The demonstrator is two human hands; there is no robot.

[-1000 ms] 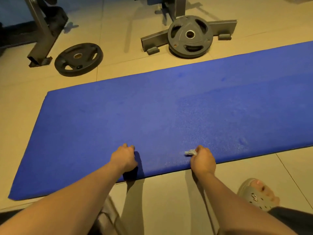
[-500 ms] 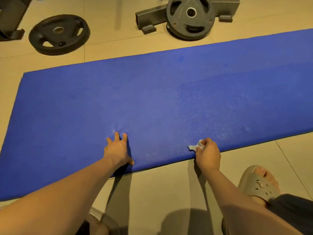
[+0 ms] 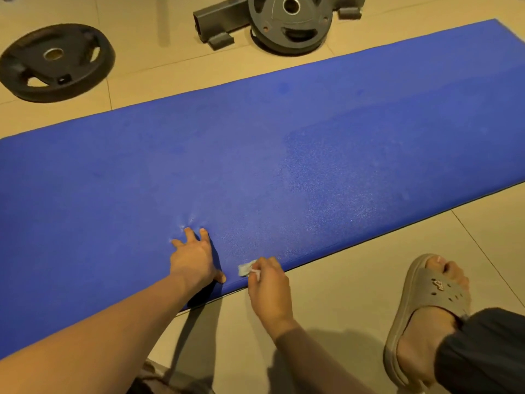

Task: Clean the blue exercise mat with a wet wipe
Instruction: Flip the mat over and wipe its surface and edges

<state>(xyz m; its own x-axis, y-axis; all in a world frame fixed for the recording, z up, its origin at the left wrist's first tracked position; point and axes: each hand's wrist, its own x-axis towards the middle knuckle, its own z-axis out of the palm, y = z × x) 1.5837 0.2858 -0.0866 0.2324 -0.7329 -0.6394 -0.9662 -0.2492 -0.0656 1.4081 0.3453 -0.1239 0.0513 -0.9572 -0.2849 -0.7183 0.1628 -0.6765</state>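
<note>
The blue exercise mat (image 3: pixel 284 155) lies flat across the tiled floor, running from lower left to upper right. Its right half looks darker and speckled, as if damp. My left hand (image 3: pixel 194 258) presses down on the mat near the front edge with its fingers spread, denting the foam. Just to its right, my right hand (image 3: pixel 268 282) pinches a small crumpled white wet wipe (image 3: pixel 246 269) against the mat's front edge.
Beyond the mat lie a black weight plate (image 3: pixel 56 62) at the far left and a grey weight plate (image 3: pixel 289 21) leaning on a metal rack foot (image 3: pixel 216 22). My foot in a tan slipper (image 3: pixel 426 317) stands on the tiles at the lower right.
My left hand went from curled at the mat's edge to pressing flat with fingers spread. My right hand slid the wipe leftward along the front edge, closer to the left hand.
</note>
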